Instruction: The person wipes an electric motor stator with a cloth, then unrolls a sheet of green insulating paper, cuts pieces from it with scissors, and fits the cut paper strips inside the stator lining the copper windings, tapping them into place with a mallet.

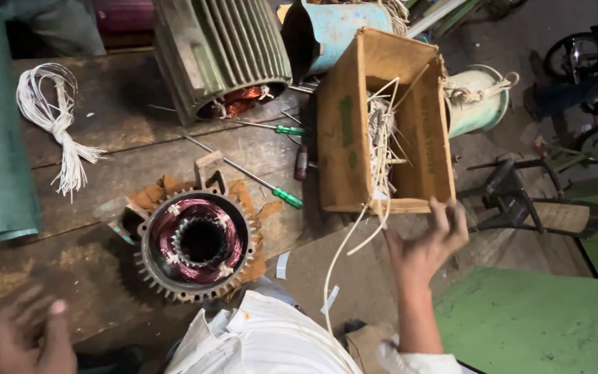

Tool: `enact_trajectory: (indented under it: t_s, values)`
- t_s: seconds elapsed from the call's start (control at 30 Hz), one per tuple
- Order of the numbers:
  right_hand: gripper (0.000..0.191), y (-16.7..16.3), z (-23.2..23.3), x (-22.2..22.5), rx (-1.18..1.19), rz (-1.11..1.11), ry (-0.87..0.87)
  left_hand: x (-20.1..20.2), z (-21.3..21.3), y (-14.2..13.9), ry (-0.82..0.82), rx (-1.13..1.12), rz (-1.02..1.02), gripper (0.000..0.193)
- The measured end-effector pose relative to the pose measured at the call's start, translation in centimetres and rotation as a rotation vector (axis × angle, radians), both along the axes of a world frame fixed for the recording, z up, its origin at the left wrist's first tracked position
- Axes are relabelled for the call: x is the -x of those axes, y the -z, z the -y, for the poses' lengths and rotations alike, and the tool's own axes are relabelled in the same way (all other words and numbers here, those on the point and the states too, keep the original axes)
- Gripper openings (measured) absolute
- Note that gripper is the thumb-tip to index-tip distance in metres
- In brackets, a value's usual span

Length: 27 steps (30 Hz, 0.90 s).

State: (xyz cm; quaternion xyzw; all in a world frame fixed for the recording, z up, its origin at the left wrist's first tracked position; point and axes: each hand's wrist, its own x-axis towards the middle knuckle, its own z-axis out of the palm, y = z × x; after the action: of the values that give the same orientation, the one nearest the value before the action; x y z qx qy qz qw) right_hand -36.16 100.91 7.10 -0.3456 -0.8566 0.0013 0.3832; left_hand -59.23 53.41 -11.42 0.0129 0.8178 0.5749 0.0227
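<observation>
Right hand [429, 248] at near edge of box [382, 121], fingers spread, holding nothing.
Box right of stator [198, 242] on tabletop [105, 138]; cardboard looks light and soft, best gripped by rim. Left hand [25, 336] blurred, grip unclear.

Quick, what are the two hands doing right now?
Left hand: blurred, holds nothing, loosely curled.
Right hand: open, fingers spread, reaching at the cardboard box, holding nothing.
</observation>
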Motion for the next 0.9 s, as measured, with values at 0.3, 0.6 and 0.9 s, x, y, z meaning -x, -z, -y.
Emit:
enact_trajectory:
  t_s: [0.3, 0.6, 0.9]
  values:
    - [0.030, 0.8, -13.7, -5.7, -0.207, 0.721, 0.032, 1.1, -4.0, -7.8, 0.112, 0.020, -0.179, 0.038]
    - [0.045, 1.9, -15.3, -7.9, -0.009, 0.635, -0.117, -1.5, -3.9, -6.4, 0.045, 0.002, 0.075, 0.039]
    - [0.023, -11.3, -2.8, -4.3, 0.041, 0.178, -0.052, -1.8, -9.4, -15.3, 0.275, 0.219, -0.285, 0.034]
